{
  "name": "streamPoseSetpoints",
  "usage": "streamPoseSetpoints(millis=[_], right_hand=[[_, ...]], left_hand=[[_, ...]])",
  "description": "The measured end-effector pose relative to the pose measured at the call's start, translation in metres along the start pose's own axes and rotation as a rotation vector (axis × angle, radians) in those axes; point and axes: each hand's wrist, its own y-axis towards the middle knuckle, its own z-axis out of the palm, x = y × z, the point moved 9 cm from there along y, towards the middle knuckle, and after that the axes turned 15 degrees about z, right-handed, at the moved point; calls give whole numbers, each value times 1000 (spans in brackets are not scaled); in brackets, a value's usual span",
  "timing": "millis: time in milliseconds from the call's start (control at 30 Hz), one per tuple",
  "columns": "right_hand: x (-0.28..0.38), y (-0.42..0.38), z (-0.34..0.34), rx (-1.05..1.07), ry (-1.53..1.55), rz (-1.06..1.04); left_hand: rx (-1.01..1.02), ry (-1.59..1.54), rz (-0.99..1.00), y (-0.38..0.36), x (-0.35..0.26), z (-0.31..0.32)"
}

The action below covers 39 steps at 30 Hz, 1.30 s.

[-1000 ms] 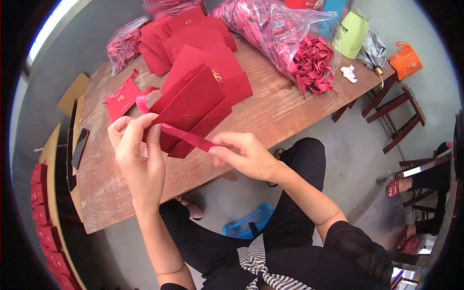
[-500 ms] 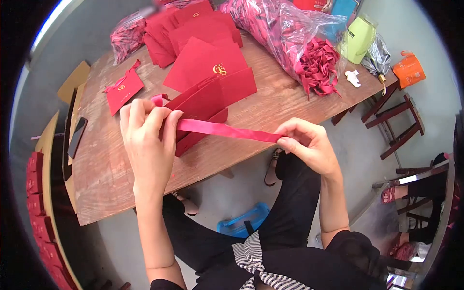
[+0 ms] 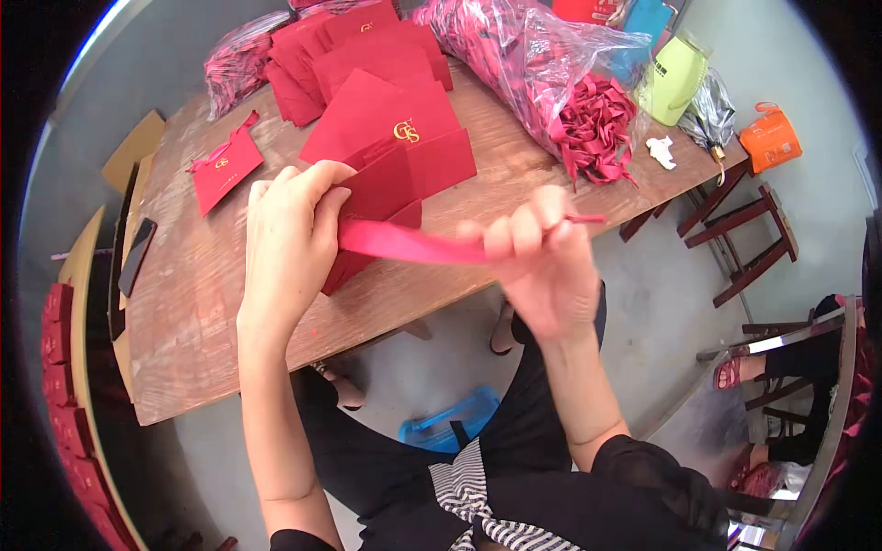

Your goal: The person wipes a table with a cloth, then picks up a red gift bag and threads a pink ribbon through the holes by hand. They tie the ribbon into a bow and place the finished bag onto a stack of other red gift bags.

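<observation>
A pink-red ribbon (image 3: 404,244) stretches between my two hands above the table's front part. My left hand (image 3: 289,230) is closed on one end, its fingertips pressed together beside an upright folded red paper piece (image 3: 378,191). Whether these fingers also grip the paper is hidden. My right hand (image 3: 544,262), slightly blurred, is curled in a fist around the ribbon's other end, and a short tip sticks out past the fingers. Behind lies a red envelope-like piece with gold letters (image 3: 404,131). Another red piece with a ribbon bow (image 3: 228,170) lies to the left.
Stacked red paper pieces (image 3: 377,55) and a plastic bag of ribbons (image 3: 514,64) cover the wooden table's (image 3: 211,349) back. A green bottle (image 3: 675,78), a crumpled tissue (image 3: 661,152) and an orange bag (image 3: 770,138) are right. A phone (image 3: 137,257) lies left; stools (image 3: 749,239) stand right.
My right hand has turned from a fingertip pinch to a fist around the ribbon and moved slightly left and up. The ribbon span between my hands is shorter. My left hand's fingers have turned inward.
</observation>
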Motion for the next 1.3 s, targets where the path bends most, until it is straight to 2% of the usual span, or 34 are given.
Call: streamPoseSetpoints(millis=[67, 100, 167, 233, 300, 433, 833, 900, 1300], right_hand=[[-20, 6, 4, -136, -253, 188], [-32, 10, -3, -269, -330, 270], [-51, 19, -19, -348, -521, 352], [-61, 23, -23, -373, -538, 364], [-66, 26, -27, -419, -690, 389], [-67, 32, -31, -481, -778, 345], [-61, 37, -35, -566, -934, 201], [-61, 37, -37, -580, -949, 177], [-56, 39, -42, -621, -1075, 68]], left_hand=[[21, -73, -61, -2, 5, 1], [23, -73, -67, -3, 9, 2], [17, -210, -95, -3, 19, 8], [33, -263, -120, -3, 26, 12], [7, -331, -97, -3, 28, 12], [-12, -438, -74, 1, 30, 15], [14, -382, -34, 4, 27, 18], [-37, -366, 16, 4, 26, 16], [1, -407, -36, 4, 26, 16]])
